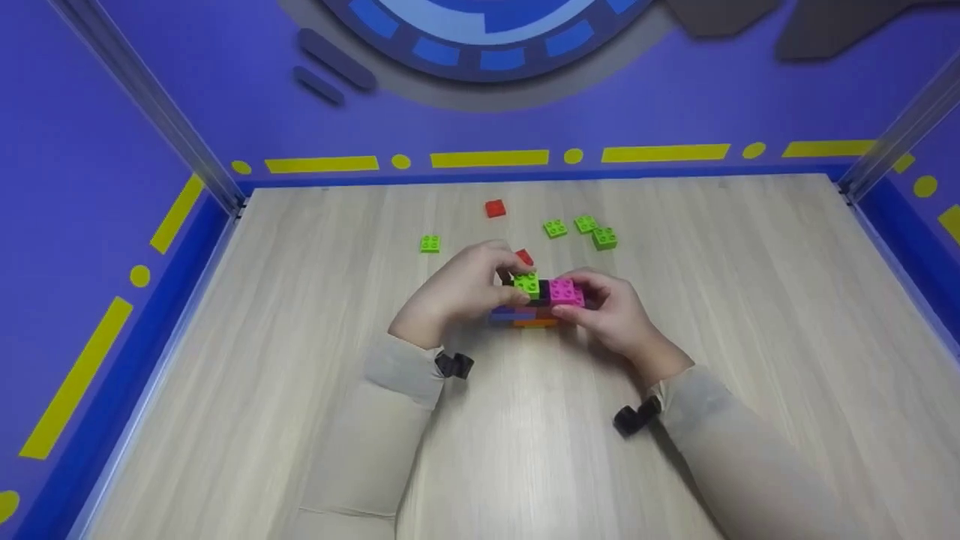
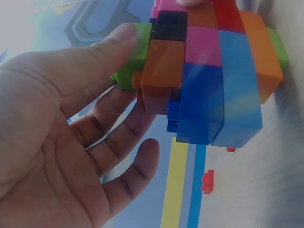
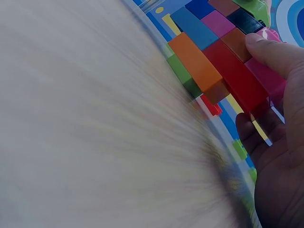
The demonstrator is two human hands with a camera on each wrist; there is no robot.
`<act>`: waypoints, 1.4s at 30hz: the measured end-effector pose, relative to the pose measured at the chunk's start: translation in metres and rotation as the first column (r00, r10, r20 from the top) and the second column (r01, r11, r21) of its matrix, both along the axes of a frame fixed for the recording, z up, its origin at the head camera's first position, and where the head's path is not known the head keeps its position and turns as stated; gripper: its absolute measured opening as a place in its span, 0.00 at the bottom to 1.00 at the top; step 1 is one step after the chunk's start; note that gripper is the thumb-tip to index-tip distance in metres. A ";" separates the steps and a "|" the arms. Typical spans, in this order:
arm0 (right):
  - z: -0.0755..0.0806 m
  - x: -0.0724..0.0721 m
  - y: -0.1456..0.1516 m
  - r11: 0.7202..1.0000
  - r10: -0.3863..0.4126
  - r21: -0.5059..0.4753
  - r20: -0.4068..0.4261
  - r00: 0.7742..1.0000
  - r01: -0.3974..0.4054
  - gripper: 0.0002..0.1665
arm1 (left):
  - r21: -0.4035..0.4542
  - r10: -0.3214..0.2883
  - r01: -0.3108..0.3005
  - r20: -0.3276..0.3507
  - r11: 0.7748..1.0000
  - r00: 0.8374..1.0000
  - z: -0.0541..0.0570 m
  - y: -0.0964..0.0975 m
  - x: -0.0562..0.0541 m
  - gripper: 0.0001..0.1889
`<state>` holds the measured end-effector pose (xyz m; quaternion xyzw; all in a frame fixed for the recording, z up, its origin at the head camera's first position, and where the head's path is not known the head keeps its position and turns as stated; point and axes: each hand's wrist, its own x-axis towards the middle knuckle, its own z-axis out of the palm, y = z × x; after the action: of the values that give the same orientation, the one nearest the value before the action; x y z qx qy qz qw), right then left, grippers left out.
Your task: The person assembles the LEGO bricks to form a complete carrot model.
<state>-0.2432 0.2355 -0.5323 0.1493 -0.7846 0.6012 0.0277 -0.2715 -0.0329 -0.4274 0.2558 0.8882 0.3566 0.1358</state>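
A wall-like stack of toy building bricks (image 2: 202, 90) stands on the table in bands of blue, orange, red, pink, brown and black. At its upper left, my left hand (image 1: 474, 281) pinches a light green brick (image 1: 526, 284) between thumb and fingers, beside the black brick (image 2: 171, 26). The little finger hangs off the stack. My right hand (image 1: 616, 313) grips the stack's right end, its thumb on the front by the brown brick (image 3: 236, 44) and its fingers behind. A pink brick (image 1: 562, 290) tops that end, near the right fingertips.
Beyond the hands lie loose bricks: a red one (image 1: 495, 208), a light green one (image 1: 430, 244) at left, and several green ones (image 1: 555, 228) toward the right. Another red brick (image 1: 524, 257) shows just behind the stack. Blue panels (image 1: 480, 127) enclose the wooden table (image 1: 525, 450).
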 end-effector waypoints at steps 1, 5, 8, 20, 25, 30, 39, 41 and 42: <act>0.000 0.000 0.000 1.000 -0.002 -0.002 0.000 1.000 0.002 0.24 | 0.002 0.003 -0.003 0.000 1.000 1.000 0.000 0.000 0.000 0.19; 0.001 -0.001 0.000 1.000 0.005 0.000 0.004 1.000 -0.005 0.24 | 0.000 0.012 -0.012 0.000 1.000 1.000 -0.001 0.000 0.001 0.19; 0.001 0.000 -0.001 1.000 0.009 0.005 0.010 1.000 -0.009 0.25 | -0.009 0.018 -0.017 0.010 1.000 1.000 -0.001 0.000 0.002 0.18; 0.000 -0.002 -0.003 1.000 0.013 -0.002 0.001 1.000 -0.013 0.24 | -0.081 0.002 -0.005 -0.037 0.997 0.999 0.003 0.002 0.009 0.18; 0.000 -0.004 0.004 0.999 0.032 -0.043 -0.023 0.999 -0.033 0.21 | -0.113 -0.003 -0.004 -0.065 0.994 0.998 0.004 0.005 0.010 0.19; 0.003 -0.011 0.015 0.993 -0.063 -0.105 -0.081 0.995 0.054 0.24 | -0.120 -0.005 -0.002 -0.055 0.993 0.998 0.005 0.006 0.010 0.21; 0.003 -0.037 0.037 0.907 -0.374 0.169 -0.097 0.922 0.386 0.22 | -0.128 -0.005 -0.001 -0.051 0.992 0.999 0.003 0.004 0.009 0.23; 0.004 -0.041 0.041 0.872 -0.382 0.280 -0.125 0.916 0.402 0.24 | -0.123 -0.007 0.001 -0.053 0.992 0.999 0.003 0.004 0.009 0.23; 0.004 -0.044 0.042 0.853 -0.377 0.332 -0.140 0.915 0.402 0.25 | -0.120 -0.008 0.001 -0.055 0.993 0.998 0.003 0.004 0.009 0.23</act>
<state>-0.2867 0.2776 -0.5281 0.0105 -0.8921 0.4265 0.1489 -0.2622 -0.0285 -0.4240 0.2589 0.9109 0.2951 0.1271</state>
